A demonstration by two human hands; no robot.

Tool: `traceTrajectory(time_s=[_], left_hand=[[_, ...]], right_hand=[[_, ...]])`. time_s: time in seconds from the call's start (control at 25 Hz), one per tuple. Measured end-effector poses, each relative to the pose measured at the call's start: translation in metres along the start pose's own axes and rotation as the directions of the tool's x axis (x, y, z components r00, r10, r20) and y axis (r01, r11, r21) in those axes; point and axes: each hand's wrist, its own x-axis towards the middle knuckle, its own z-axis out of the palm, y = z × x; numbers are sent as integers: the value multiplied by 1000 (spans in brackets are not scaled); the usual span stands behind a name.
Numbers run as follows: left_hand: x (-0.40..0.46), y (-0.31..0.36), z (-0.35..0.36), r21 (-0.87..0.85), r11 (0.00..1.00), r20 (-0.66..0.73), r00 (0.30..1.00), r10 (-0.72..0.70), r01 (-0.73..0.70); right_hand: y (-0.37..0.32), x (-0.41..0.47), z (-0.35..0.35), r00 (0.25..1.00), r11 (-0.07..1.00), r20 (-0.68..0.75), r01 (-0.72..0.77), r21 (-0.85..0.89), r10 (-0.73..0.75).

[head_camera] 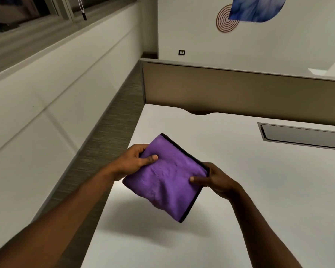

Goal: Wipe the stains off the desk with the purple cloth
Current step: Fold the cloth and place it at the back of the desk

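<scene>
A folded purple cloth [166, 178] with a dark trim along its edge hangs in the air over the white desk [249, 190], casting a shadow below it. My left hand [135, 161] grips its left edge, thumb on top. My right hand [215, 180] pinches its right edge, thumb pressed on the top face. The cloth is tilted and does not touch the desk. I see no stains on the visible desk surface.
A grey cable tray slot [302, 136] is set into the desk at the right rear. A brown partition panel [230, 89] stands along the desk's back edge. Left of the desk runs a strip of carpet floor [97, 155] and a white wall.
</scene>
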Motion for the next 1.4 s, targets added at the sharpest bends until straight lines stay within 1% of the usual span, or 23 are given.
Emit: traceTrajectory(time_s=[0.12, 0.24, 0.4, 0.52, 0.6, 0.68, 0.76, 0.84, 0.88, 0.92, 0.96, 1.0, 1.04, 1.08, 1.12, 1.16, 1.2, 1.24, 1.32, 1.4], left_hand=[[45, -17, -34, -112, 990, -48, 994, -95, 89], [95, -30, -60, -178, 973, -58, 986, -158, 146], [169, -43, -90, -218, 963, -133, 972, -192, 160], [234, -55, -112, -205, 970, -257, 949, -184, 132], [270, -62, -122, -129, 986, -351, 925, -149, 110], [304, -75, -135, -64, 992, -406, 905, -128, 112], [332, -90, -149, -35, 993, -407, 906, -113, 109], [356, -101, -162, 35, 993, -404, 910, -90, 114], [365, -104, -167, 102, 988, -413, 909, -61, 112], [371, -103, -169, 213, 971, -422, 907, -10, 110], [375, -103, -169, 359, 928, -422, 904, 61, 105], [374, -101, -169, 494, 866, -395, 907, 144, 77], [371, -103, -169, 589, 808, -336, 918, 213, 28], [366, -106, -170, 666, 746, -250, 936, 248, -20], [358, -110, -171, 745, 664, -145, 957, 249, -60], [351, -115, -172, 813, 577, -59, 974, 218, -80], [346, -120, -173, 853, 513, -11, 981, 194, -92], [343, -123, -173, 860, 502, -4, 981, 195, -96], [339, -120, -171, 811, 573, -45, 963, 265, -120], [337, -116, -170, 751, 642, -87, 940, 330, -156]], right_hand=[[-9, 43, -8, 979, 994, -204, 13, 106, 9], [-21, 98, -21, 922, 985, -386, 45, 169, 24], [-36, 185, -42, 844, 977, -534, 66, 204, 54], [-43, 258, -62, 804, 991, -592, 25, 129, 56], [-44, 298, -74, 764, 997, -644, 13, 76, 39], [-41, 334, -85, 726, 999, -687, 2, 47, 31], [-38, 360, -92, 714, 1000, -700, -27, 13, 28], [-36, 378, -99, 702, 999, -712, -45, -15, 21], [-35, 384, -100, 694, 999, -720, -42, -27, 10], [-34, 386, -100, 680, 997, -733, -50, -65, -13], [-31, 389, -99, 658, 989, -751, -70, -131, -53], [-27, 390, -98, 640, 967, -762, -124, -223, -94], [-20, 388, -96, 639, 929, -759, -192, -316, -126], [-14, 384, -92, 656, 878, -745, -280, -388, -120], [-6, 379, -88, 679, 829, -729, -357, -431, -87], [0, 374, -84, 695, 800, -717, -401, -446, -51], [6, 371, -81, 697, 806, -716, -401, -435, -40], [7, 368, -78, 683, 835, -728, -367, -410, -57], [0, 367, -75, 620, 907, -778, -263, -329, -103], [-16, 370, -72, 556, 976, -826, -110, -186, -95]])
